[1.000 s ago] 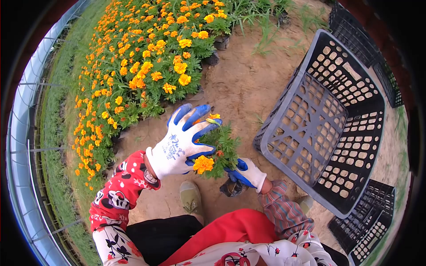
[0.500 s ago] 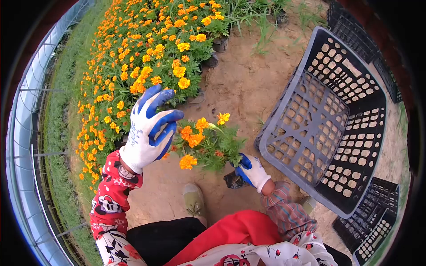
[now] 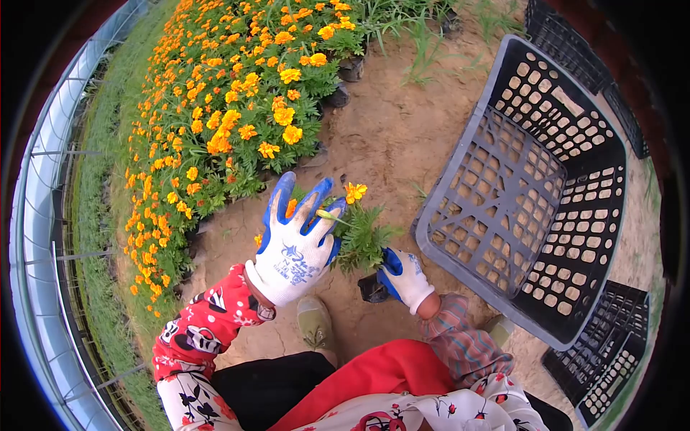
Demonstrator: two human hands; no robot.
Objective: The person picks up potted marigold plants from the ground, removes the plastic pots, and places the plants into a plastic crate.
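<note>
Marigold plant (image 3: 363, 233), its pot (image 3: 372, 289) gripped by the right hand (image 3: 406, 279), has the open left hand (image 3: 298, 248) against its leaves.

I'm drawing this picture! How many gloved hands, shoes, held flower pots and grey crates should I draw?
Gloved hands: 2
Shoes: 2
Flower pot: 1
Grey crate: 1
Total: 6

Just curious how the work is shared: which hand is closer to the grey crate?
Right. The right hand, holding the marigold by its black pot, sits beside the near rim of the grey crate; the left hand is farther, spread over the foliage.
</note>
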